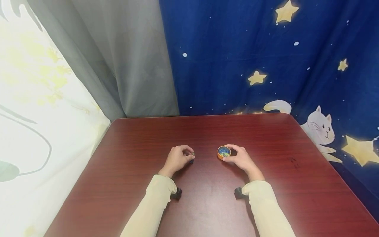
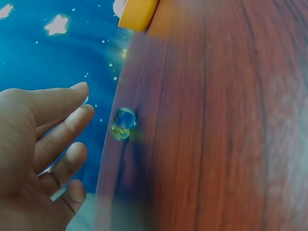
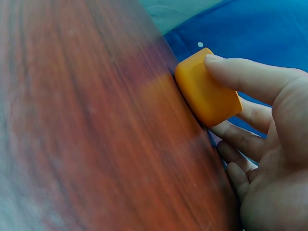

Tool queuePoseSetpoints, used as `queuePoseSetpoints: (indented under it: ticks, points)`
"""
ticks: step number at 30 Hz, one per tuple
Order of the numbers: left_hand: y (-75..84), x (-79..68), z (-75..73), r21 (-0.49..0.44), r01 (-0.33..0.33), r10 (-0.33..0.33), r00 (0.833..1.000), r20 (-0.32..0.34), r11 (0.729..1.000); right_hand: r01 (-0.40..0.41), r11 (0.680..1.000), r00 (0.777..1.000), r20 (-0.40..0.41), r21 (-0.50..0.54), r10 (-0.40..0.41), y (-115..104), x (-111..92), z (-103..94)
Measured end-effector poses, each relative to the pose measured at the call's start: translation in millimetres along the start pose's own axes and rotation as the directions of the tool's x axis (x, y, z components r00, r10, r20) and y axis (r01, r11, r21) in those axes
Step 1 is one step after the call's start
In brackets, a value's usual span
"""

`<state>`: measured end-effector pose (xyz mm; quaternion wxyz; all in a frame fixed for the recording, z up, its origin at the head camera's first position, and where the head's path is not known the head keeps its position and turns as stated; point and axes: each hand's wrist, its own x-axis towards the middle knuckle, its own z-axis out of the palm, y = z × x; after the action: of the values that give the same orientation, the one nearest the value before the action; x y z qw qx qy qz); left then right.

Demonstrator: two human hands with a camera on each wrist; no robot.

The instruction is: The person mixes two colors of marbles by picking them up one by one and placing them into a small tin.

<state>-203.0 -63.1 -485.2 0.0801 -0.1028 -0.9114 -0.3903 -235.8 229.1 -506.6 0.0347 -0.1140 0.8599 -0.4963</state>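
Two clear glass marbles (image 2: 123, 123) with blue and yellow tints lie together on the table, just beyond the fingertips of my left hand (image 1: 179, 158). The left wrist view shows that hand's fingers loosely bent and apart from the marbles. My right hand (image 1: 241, 159) grips a small round orange cup (image 3: 204, 89) from its right side, thumb on the near wall and fingers round the far side. Inside the cup, the head view shows several blue and yellow-green marbles (image 1: 224, 151). The cup stands upright on or very close to the tabletop.
A glossy dark red wooden table (image 1: 204, 131) lies under both hands. Behind it hang a grey curtain (image 1: 142, 65) and a blue curtain (image 1: 222, 65) with stars and a cat; a white patterned cloth (image 1: 44, 115) is at left. Black wrist devices (image 1: 176, 193) show below the sleeves.
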Motion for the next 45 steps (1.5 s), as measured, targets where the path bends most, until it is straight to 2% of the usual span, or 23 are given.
queuePoseSetpoints:
  ticks: [21, 38, 45]
  points:
    - [14.5, 5.1, 17.4, -0.034, 0.007, -0.007, 1.000, 0.002, 0.999, -0.043, 0.999, 0.999, 0.006, -0.018, 0.043, 0, -4, 0.6]
    - [28.4, 12.5, 29.5, -0.028, -0.015, 0.016, 1.000, 0.005, 0.999, -0.027, 1.000, 1.000, 0.003, -0.004, 0.027, -1, -2, 0.2]
    - [30.8, 14.1, 32.9, -0.025, -0.005, 0.005, 1.000, 0.017, 1.000, -0.021, 1.000, 1.000, -0.005, -0.010, 0.021, -1, -1, -0.3]
